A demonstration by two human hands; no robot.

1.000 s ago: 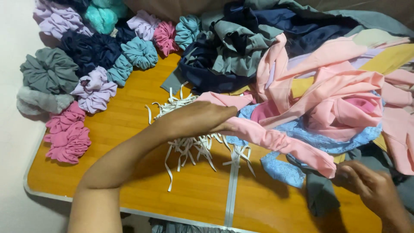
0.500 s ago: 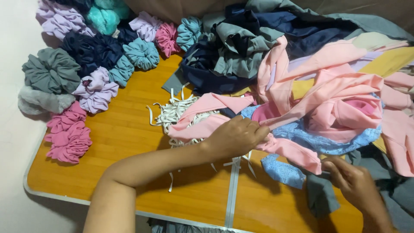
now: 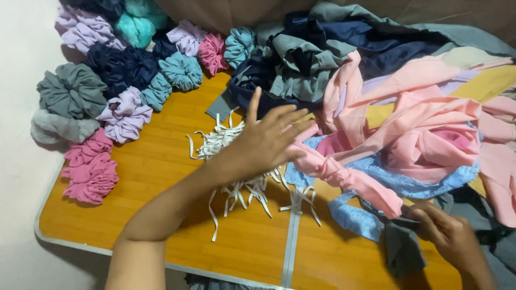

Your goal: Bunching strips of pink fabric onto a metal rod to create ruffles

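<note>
Fingers spread, our left hand (image 3: 269, 142) hovers over white elastic strips (image 3: 236, 172); our right hand (image 3: 449, 236) pinches the pink fabric tube (image 3: 349, 180) end beside blue lace (image 3: 355, 217).

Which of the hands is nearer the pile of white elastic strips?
Left. The left hand hovers spread right over the white elastic strips; the right hand is far off, pinching the pink fabric strip at its end.

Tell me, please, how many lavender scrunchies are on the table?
3 lavender scrunchies: one in the far-left corner, one at the back beside the pink scrunchie, one beside the grey scrunchie. More may be hidden under the fabric pile.
</note>
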